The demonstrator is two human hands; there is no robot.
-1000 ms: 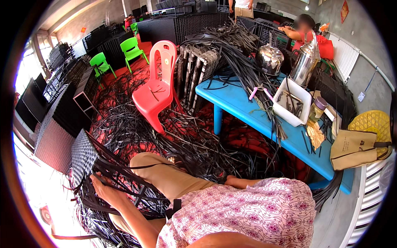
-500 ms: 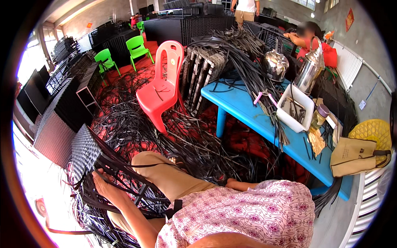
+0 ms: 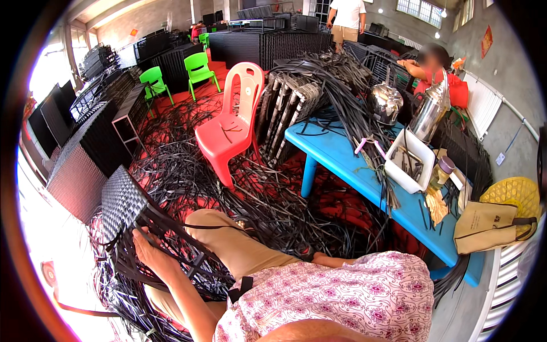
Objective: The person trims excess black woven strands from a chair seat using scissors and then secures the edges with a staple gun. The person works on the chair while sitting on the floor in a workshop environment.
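Note:
My left hand (image 3: 152, 251) reaches to the lower edge of a black woven panel (image 3: 122, 205), over my lap on the left. Its fingers curl round black flat strips (image 3: 138, 232) there and are partly hidden by them. Many loose strip ends hang from the panel and trail across my knee (image 3: 208, 222). The panel has a tight checkered weave at its upper part and stands tilted. My right hand is not in view; only some bare skin shows at the bottom edge.
Loose strips (image 3: 188, 171) cover the red floor. A red chair (image 3: 228, 134) stands ahead. On the right, a blue table (image 3: 347, 165) holds a white bin (image 3: 410, 162), a kettle (image 3: 386, 102), a steel flask (image 3: 427, 114) and a canvas bag (image 3: 484, 225). Another person (image 3: 421, 80) sits beyond.
The view has tilted slightly, so the room sits lower in the picture. My left hand stays at the panel's lower edge, and the panel has turned a little.

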